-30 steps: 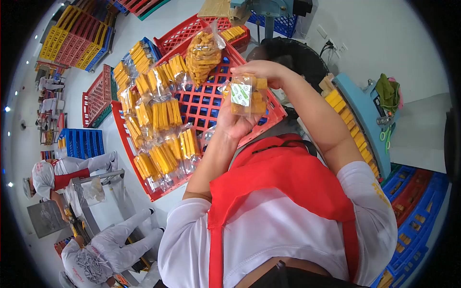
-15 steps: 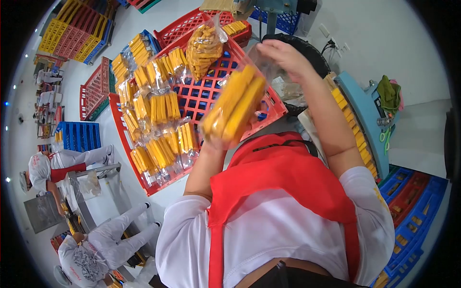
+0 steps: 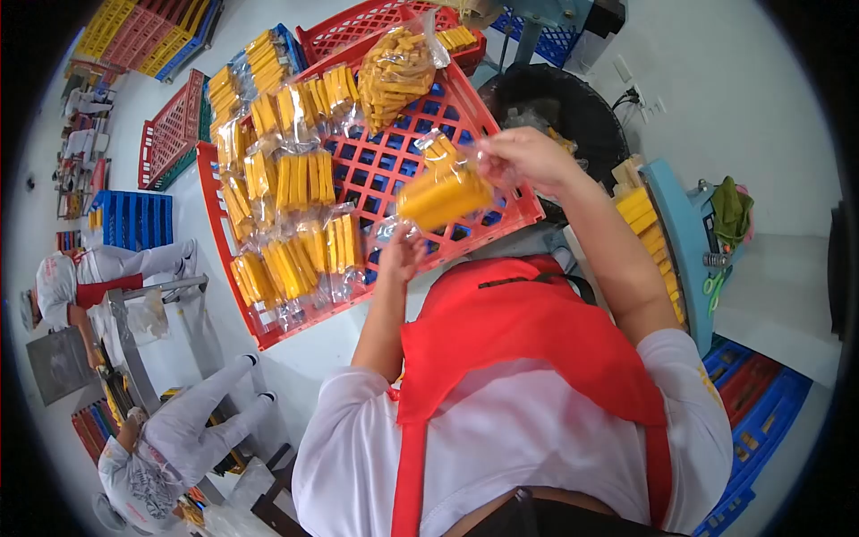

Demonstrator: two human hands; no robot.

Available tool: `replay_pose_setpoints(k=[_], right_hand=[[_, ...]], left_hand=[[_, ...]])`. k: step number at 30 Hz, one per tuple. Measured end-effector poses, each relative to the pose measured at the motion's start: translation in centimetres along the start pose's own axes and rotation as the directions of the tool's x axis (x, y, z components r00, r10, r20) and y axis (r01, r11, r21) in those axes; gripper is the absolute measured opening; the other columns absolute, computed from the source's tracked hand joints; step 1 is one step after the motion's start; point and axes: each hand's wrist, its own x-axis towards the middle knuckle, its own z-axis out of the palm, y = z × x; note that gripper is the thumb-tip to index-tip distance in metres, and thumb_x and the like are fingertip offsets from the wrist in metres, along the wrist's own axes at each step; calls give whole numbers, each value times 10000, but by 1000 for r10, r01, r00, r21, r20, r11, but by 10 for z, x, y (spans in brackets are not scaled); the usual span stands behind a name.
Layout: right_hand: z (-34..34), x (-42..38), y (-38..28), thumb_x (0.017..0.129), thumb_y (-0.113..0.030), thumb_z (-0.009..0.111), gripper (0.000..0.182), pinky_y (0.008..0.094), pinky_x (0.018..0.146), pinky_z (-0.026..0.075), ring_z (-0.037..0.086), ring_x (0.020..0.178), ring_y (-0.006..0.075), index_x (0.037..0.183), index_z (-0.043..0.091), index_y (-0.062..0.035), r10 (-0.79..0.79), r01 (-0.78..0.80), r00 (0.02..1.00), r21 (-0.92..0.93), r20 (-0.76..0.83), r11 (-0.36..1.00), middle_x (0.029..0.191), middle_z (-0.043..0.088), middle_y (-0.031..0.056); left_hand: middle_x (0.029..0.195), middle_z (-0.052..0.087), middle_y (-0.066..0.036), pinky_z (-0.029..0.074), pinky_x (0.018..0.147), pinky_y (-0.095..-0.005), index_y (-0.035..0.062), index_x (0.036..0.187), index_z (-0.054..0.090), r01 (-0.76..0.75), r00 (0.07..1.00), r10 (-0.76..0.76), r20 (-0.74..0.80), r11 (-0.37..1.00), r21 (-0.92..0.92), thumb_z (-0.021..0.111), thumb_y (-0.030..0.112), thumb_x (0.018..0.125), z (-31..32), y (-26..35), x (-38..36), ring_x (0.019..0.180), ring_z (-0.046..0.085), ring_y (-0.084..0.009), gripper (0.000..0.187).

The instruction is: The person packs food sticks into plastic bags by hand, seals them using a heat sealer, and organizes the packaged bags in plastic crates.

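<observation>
A clear plastic bag of yellow sticks (image 3: 444,199) is stretched between my hands above the red crate (image 3: 374,183), blurred a little by motion. My right hand (image 3: 528,161) pinches the bag's plastic at its right end. At the other end, the fingers of my left hand (image 3: 403,252) are closed on the loose plastic. Rows of similar bagged yellow sticks (image 3: 304,181) lie in the crate's left part. A larger clear bag of short yellow pieces (image 3: 395,76) lies at its far side.
Beyond my right hand stands a black-lined bin (image 3: 573,103) with plastic scraps inside. A blue machine (image 3: 684,242) with yellow sticks beside it is at my right, green scissors (image 3: 713,285) on it. Blue crates (image 3: 134,219) and two co-workers (image 3: 170,447) are at left.
The bag has moved down, away from my face, and turned more level. My right hand has come from near the bin to the bag's end. My left hand now shows at the opposite end.
</observation>
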Motion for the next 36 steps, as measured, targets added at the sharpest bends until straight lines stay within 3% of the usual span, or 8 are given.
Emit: replay_pose_setpoints(k=[5,6,18,27,29,30,32,36], right_hand=[[-11,61,53,825,-246,523,280,260,632,446,536,713,110,987,551,-19,-63,106,941,115,-334,988,820,582,41],[-17,75,75,819,-251,532,303,279,682,440,533,777,135,1009,538,-15,-63,138,927,181,-370,974,868,575,62],[-31,70,158,824,-308,512,583,439,982,208,258,1215,309,1287,252,-68,335,-93,795,444,-505,891,1318,250,184],[-35,22,135,760,-275,602,443,393,803,365,452,948,202,1124,441,-81,438,-354,857,308,-273,883,1141,415,95],[-36,19,133,773,-270,586,407,382,810,372,443,978,204,1112,458,-86,410,-361,856,203,-314,910,1113,446,85],[-36,18,131,785,-265,569,373,372,818,379,434,1008,206,1101,475,-91,378,-367,854,101,-358,925,1084,477,74],[-27,17,122,787,-269,569,389,352,762,401,452,961,204,1117,466,-90,280,-269,888,82,-364,960,1052,491,69],[-12,19,101,799,-334,547,480,359,685,451,509,922,234,1189,413,-89,22,-4,986,105,-166,994,1070,503,84]], left_hand=[[744,557,-92,438,592,-257,-13,885,559,-431,480,867,-131,364,826,523,260,777,-83,33,-9,663,542,-181,296],[933,553,-161,427,758,-367,7,1033,510,46,304,953,6,-22,999,605,316,700,-90,43,-26,891,528,-282,464],[1127,476,-136,330,844,-464,126,1143,454,573,411,873,-262,-24,819,624,294,690,-104,19,-83,1027,464,-300,512],[835,584,-129,366,754,-420,65,798,600,257,580,808,100,-299,919,554,189,746,-42,66,-93,792,540,-297,142],[887,582,-143,374,778,-397,40,783,582,-38,305,831,464,-477,878,531,198,783,-13,84,-99,798,546,-272,165],[887,582,-143,374,778,-397,40,783,582,-36,299,832,467,-480,877,531,198,783,0,93,-101,798,546,-272,165],[975,548,-187,453,716,-346,-12,921,549,-592,690,681,244,338,732,508,154,817,26,107,-107,869,552,-283,200],[1060,530,-177,440,801,-345,-42,1045,489,-522,837,343,427,735,432,453,192,849,108,121,-152,954,531,-274,307]])
